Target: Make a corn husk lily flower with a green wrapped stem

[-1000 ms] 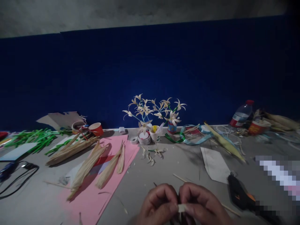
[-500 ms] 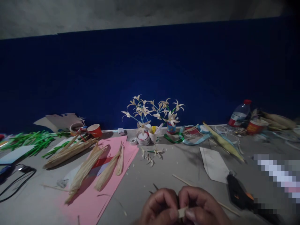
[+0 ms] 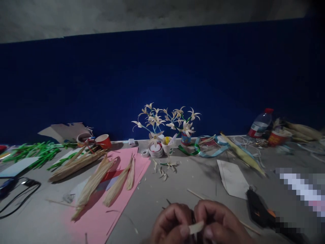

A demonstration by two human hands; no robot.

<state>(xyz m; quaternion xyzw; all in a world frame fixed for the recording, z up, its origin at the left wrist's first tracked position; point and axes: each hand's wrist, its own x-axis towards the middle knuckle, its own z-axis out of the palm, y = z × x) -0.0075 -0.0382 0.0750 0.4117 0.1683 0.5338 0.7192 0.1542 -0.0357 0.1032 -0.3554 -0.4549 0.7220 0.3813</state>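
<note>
At the bottom edge, my left hand (image 3: pixel 173 223) and my right hand (image 3: pixel 219 222) are close together, fingers pinched. Between them is a small pale piece of corn husk (image 3: pixel 196 227), its left end in my left fingertips and its right end against my right fingertips. A dark thin tip (image 3: pixel 168 201), perhaps of scissors, pokes out beyond my left hand. Behind the hands a thin wooden stick (image 3: pixel 195 194) lies partly hidden. Several small husk flowers (image 3: pixel 164 173) rest further back on the table.
Husk flowers on stems (image 3: pixel 154 120) stand in small cups at the back. To the left, dried corn husks (image 3: pixel 93 186) lie on pink paper (image 3: pixel 101 225), near green pipe cleaners (image 3: pixel 38 154). On the right are white paper (image 3: pixel 232 178), a black glue gun (image 3: pixel 259 210) and a plastic bottle (image 3: pixel 260 123).
My hands have drawn slightly apart, and more of the husk piece shows between them, now tilted up to the right. The things on the table have not moved.
</note>
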